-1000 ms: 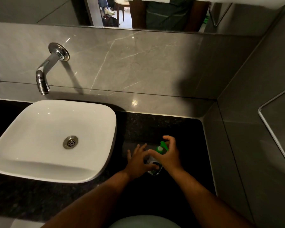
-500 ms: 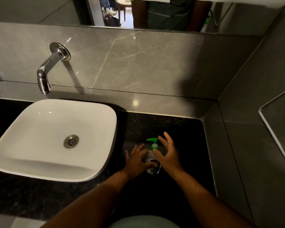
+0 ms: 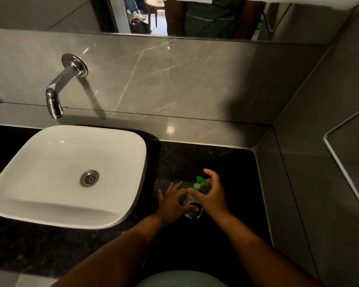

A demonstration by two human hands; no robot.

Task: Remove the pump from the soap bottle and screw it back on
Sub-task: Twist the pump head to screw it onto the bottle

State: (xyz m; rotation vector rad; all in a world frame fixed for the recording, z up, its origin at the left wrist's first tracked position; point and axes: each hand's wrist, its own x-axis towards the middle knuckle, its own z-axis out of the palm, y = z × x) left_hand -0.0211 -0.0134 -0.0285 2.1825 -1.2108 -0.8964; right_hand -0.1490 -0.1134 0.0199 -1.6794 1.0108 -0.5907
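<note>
On the counter point(image 3: 205, 158), left hand point(image 3: 172, 204) grips the soap bottle point(image 3: 192, 206), right hand point(image 3: 210, 195) pinches its pump point(image 3: 198, 183)

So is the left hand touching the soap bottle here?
Touching. The head view shows the left hand wrapped against the soap bottle, thumb lying across its front, no gap visible.

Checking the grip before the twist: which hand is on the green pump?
The right hand, its fingers curled round the green pump. The left hand holds the bottle lower down.
</note>
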